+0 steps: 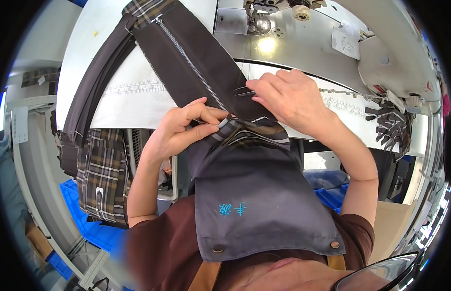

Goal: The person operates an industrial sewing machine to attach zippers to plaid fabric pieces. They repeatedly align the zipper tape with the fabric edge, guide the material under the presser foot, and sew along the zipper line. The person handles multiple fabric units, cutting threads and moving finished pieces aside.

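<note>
My left hand [194, 123] is closed in a pinch on the near end of a dark brown fabric panel [199, 43], beside the plaid cloth [250, 131] at its edge. A metal zipper [186, 56] runs lengthwise along the panel, its pull at the far end. Just right of the zipper, my right hand [293, 99] is shut on small thread snips [243, 91], their two thin blades pointing left over the panel. Most of the snips is hidden in the fingers. Thin threads cross the panel near the blades.
A sewing machine [259, 19] stands at the far side of the white table [133, 104], which bears a printed ruler. Dark strips [97, 82] hang over the left edge above plaid pieces [104, 169] and a blue crate [84, 218]. Fabric scraps [393, 126] hang at right.
</note>
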